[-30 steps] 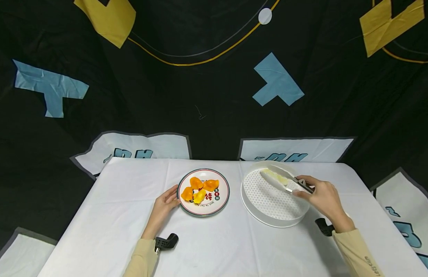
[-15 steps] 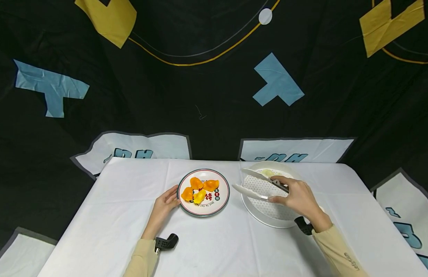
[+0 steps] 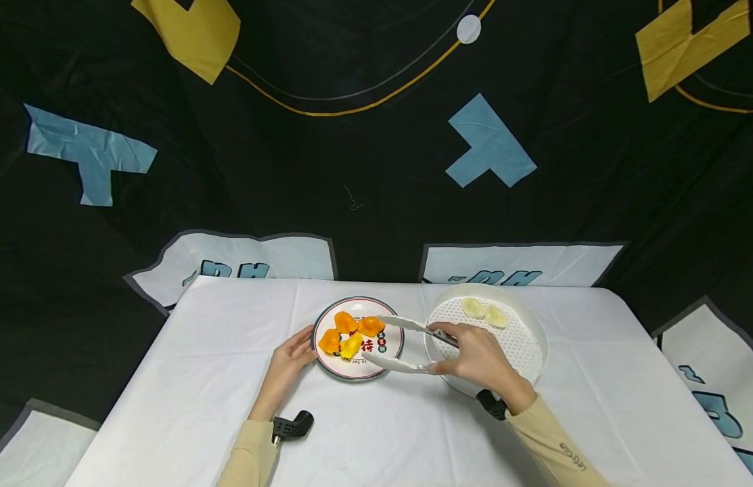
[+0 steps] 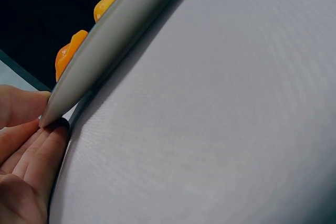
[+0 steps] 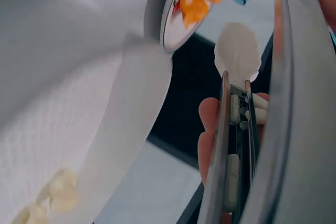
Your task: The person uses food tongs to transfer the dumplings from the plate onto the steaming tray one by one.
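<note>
My left hand point(image 3: 286, 364) pinches the left rim of a round white plate point(image 3: 371, 306) with red and green edging. In the left wrist view the thumb lies over the rim of the plate point(image 4: 105, 51), with fingers beneath. Several orange and yellow dumpling-like pieces point(image 3: 371, 326) sit on it. My right hand point(image 3: 476, 355) holds tongs point(image 3: 406, 324) with pale scalloped ends. Their arms are spread, the ends over the plate's right side, nothing between them. Two pale yellow dumpling-like pieces point(image 3: 496, 316) lie in a round white steamer tray point(image 3: 522, 355) partly hidden by the right hand.
A white cloth point(image 3: 376, 433) covers the table. Behind it hangs a black backdrop point(image 3: 352, 189) with blue and yellow shapes. The tray stands right of the plate, a small gap between them. Each wrist carries a black camera mount point(image 3: 293, 425).
My right hand has moved left from over the tray to the plate, and the tongs have spread, leaving a pale yellow piece in the tray. My left hand and the plate have stayed put.
</note>
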`<act>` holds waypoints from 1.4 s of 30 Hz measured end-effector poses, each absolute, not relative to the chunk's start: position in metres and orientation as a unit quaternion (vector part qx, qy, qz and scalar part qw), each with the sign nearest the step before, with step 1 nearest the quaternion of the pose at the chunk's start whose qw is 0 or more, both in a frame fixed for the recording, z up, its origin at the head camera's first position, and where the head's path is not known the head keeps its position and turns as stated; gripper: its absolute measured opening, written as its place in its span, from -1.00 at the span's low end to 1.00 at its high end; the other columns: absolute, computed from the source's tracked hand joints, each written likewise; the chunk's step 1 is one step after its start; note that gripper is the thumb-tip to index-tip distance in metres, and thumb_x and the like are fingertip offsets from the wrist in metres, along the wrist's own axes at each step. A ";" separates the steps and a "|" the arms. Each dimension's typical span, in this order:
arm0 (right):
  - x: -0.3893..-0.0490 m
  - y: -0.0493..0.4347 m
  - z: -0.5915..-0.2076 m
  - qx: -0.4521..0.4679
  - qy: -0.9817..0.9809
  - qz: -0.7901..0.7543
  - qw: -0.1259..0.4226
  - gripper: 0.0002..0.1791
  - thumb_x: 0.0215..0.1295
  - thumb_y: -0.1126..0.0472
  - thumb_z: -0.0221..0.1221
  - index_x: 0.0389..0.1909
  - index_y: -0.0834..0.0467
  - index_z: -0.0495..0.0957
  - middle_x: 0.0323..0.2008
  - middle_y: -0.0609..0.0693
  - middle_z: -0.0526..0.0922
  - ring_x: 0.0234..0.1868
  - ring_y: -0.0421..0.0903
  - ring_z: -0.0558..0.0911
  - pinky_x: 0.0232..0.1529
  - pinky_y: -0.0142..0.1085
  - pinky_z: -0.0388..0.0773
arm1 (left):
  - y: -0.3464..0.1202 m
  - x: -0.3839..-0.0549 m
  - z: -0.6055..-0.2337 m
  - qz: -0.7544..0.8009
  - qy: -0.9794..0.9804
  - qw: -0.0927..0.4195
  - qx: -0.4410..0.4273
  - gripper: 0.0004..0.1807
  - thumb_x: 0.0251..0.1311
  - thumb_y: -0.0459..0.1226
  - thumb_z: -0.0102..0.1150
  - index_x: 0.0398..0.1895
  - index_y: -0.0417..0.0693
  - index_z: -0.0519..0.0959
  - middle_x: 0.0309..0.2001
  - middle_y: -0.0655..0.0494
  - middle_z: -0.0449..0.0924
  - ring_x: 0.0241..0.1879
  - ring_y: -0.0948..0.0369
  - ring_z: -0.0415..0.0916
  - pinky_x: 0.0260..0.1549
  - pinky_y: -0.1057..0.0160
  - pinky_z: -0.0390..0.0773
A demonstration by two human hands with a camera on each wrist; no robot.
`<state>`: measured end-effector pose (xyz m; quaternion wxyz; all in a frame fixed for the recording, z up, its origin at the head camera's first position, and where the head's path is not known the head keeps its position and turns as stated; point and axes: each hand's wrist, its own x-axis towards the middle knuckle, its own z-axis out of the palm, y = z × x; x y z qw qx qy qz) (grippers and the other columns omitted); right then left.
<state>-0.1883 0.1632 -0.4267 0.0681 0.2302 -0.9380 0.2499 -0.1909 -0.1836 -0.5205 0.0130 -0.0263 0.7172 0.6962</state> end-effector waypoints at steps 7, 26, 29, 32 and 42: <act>-0.186 0.140 -0.437 0.246 -0.939 0.236 0.055 -0.31 -0.29 -0.10 0.47 -0.02 0.09 0.64 -0.42 -0.08 0.63 -0.48 -0.21 0.40 -0.48 -0.31 0.40 | -0.183 -0.190 -0.518 0.696 0.717 0.017 -0.028 -0.36 0.25 -0.46 0.11 0.39 -0.34 0.18 0.35 -0.29 0.20 0.31 -0.02 0.24 0.01 0.55 0.41; -0.186 0.107 -0.454 0.220 -0.946 0.234 0.051 -0.36 -0.21 -0.11 0.44 -0.06 0.16 0.66 -0.78 -0.24 0.08 -0.69 -0.26 0.16 -0.69 -0.40 0.01 | -0.185 -0.191 -0.519 0.700 0.713 0.016 -0.026 -0.36 0.24 -0.47 0.10 0.39 -0.34 0.19 0.35 -0.30 0.20 0.31 -0.03 0.24 0.02 0.53 0.42; -0.186 0.105 -0.455 0.220 -0.945 0.235 0.055 -0.39 -0.19 -0.09 0.43 -0.07 0.16 0.67 -0.78 -0.24 0.07 -0.69 -0.26 0.17 -0.68 -0.40 0.04 | -0.185 -0.191 -0.519 0.700 0.713 0.016 -0.027 -0.36 0.24 -0.46 0.12 0.39 -0.33 0.20 0.35 -0.28 0.21 0.31 -0.03 0.25 0.01 0.54 0.42; -0.186 0.104 -0.457 0.219 -0.945 0.236 0.060 -0.42 -0.18 -0.06 0.42 -0.08 0.14 0.67 -0.78 -0.25 0.07 -0.68 -0.25 0.18 -0.68 -0.39 0.06 | -0.185 -0.192 -0.520 0.702 0.712 0.017 -0.027 -0.36 0.23 -0.47 0.12 0.39 -0.32 0.20 0.34 -0.28 0.21 0.30 -0.03 0.25 0.01 0.54 0.42; -0.183 0.107 -0.459 0.212 -0.942 0.249 0.075 -0.44 -0.19 -0.04 0.44 -0.10 0.12 0.68 -0.78 -0.25 0.15 -0.66 -0.25 0.23 -0.66 -0.41 0.12 | -0.184 -0.192 -0.519 0.705 0.708 0.019 -0.030 -0.36 0.23 -0.48 0.11 0.39 -0.34 0.19 0.35 -0.30 0.20 0.31 -0.03 0.24 -0.01 0.55 0.43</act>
